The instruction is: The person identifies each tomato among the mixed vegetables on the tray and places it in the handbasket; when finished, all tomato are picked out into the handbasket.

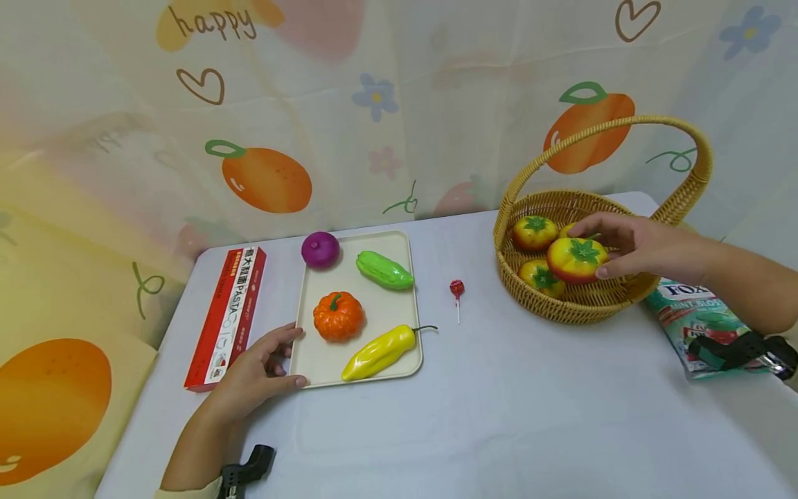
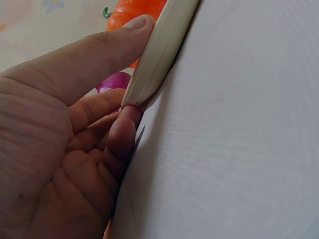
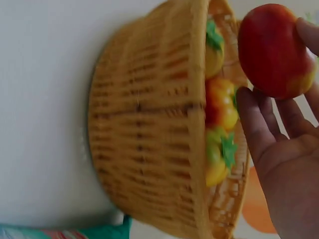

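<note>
My right hand grips a yellow-and-red persimmon with a green leafy top, between thumb and fingertips. It is held above the opening of the wicker basket, where more persimmons lie. In the right wrist view, the held persimmon shows its red underside, above the rim. My left hand holds the left edge of a cream tray, thumb at the rim and fingers curled against its side. On the tray are an orange pumpkin, a green cucumber-like vegetable, a yellow pepper and a purple onion.
A red pasta box lies left of the tray. Between tray and basket is a red lollipop. A green candy bag lies by the basket, under the right forearm. The tall basket handle arches over the basket. A patterned cloth hangs behind.
</note>
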A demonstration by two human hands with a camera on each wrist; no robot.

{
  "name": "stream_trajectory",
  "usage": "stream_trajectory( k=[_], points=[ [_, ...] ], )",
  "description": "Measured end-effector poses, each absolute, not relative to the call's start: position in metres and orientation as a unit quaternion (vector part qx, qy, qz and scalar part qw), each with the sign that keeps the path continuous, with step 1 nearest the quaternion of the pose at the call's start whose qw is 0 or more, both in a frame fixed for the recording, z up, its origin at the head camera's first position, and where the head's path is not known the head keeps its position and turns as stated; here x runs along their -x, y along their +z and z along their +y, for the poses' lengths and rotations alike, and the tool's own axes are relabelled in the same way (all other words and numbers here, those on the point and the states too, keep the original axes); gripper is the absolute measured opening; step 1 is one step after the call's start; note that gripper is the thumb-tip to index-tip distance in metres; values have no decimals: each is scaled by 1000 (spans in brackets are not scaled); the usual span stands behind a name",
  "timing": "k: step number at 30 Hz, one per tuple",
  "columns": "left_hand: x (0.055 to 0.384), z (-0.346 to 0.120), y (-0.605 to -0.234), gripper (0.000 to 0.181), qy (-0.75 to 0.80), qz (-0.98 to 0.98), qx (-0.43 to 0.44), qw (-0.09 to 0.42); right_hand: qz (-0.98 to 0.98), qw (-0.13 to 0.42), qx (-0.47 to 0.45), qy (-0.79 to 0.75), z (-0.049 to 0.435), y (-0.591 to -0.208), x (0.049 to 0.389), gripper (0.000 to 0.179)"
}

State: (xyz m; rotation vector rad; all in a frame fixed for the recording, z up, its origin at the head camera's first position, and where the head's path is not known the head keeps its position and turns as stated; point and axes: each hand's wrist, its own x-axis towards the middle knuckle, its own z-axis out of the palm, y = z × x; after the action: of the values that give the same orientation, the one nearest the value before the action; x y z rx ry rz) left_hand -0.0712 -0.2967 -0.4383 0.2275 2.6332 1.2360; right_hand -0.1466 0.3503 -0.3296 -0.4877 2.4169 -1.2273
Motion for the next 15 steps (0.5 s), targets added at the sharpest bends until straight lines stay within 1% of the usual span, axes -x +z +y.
stream_trajectory(
  k=[8,15],
  points=[
    [72,-297,-438,86,415,900,-78,109,885,234,195,-351,369,-326,162,64],
    [71,-299,-440,85,419,897,-84,109,873,302,189,-334,377,-324,174,69]
  ],
)
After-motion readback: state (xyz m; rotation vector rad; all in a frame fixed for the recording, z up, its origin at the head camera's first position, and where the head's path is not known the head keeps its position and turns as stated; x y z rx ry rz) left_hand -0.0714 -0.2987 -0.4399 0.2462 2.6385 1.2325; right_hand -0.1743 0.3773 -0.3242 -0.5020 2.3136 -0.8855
